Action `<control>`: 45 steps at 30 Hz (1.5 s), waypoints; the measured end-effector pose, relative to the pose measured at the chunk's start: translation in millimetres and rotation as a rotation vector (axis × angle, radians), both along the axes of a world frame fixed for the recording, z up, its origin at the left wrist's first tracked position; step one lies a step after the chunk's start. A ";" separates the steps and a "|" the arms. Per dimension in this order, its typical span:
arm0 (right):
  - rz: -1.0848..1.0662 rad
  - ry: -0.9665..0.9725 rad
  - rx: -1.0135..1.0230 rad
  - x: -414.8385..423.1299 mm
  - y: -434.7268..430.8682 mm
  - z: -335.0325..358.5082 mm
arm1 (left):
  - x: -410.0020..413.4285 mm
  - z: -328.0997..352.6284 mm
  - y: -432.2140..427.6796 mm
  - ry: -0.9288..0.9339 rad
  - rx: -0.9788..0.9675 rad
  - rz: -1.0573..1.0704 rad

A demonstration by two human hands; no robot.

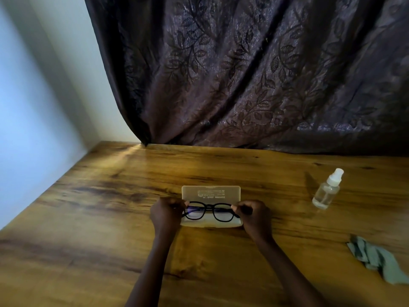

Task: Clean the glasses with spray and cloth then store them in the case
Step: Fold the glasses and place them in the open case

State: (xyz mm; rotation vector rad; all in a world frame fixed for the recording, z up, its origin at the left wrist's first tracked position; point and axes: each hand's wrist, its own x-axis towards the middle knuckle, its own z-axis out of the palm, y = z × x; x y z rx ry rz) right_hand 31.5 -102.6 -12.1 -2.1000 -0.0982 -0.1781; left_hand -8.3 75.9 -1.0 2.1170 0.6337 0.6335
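Together, both hands pinch the black glasses point(209, 212) by the frame's ends, the left hand point(167, 214) and right hand point(254, 216) each curled closed on a corner. They hold the folded pair over the open translucent case point(211, 192) on the wooden counter point(110, 207). Well to the right stand the spray bottle point(327, 189) and the crumpled grey-green cloth point(376, 260).

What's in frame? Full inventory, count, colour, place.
glasses: 1, black frame, over the open case, held at both ends
case: 1, translucent beige, lid up, centre of table
spray bottle: 1, clear with white cap, upright, right side
cloth: 1, grey-green, crumpled, near right edge
table: 1, brown wood grain
curtain: 1, dark, leaf pattern, behind table
wall: white, left
left hand: 1, grips the frame's left end
right hand: 1, grips the frame's right end
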 end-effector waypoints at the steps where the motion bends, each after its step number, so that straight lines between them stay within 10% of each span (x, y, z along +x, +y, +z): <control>1: -0.003 0.010 0.011 -0.8 -0.2 -0.5 | -0.6 -0.4 0.2 0.001 -0.023 -0.008; 29: -0.246 0.107 0.158 4.6 -124.7 4.8 | 10.8 -15.6 -117.4 -0.189 -0.430 -0.204; 45: -0.249 0.111 0.170 8.3 -135.4 -2.8 | 15.9 -17.8 -122.8 -0.052 -0.223 -0.295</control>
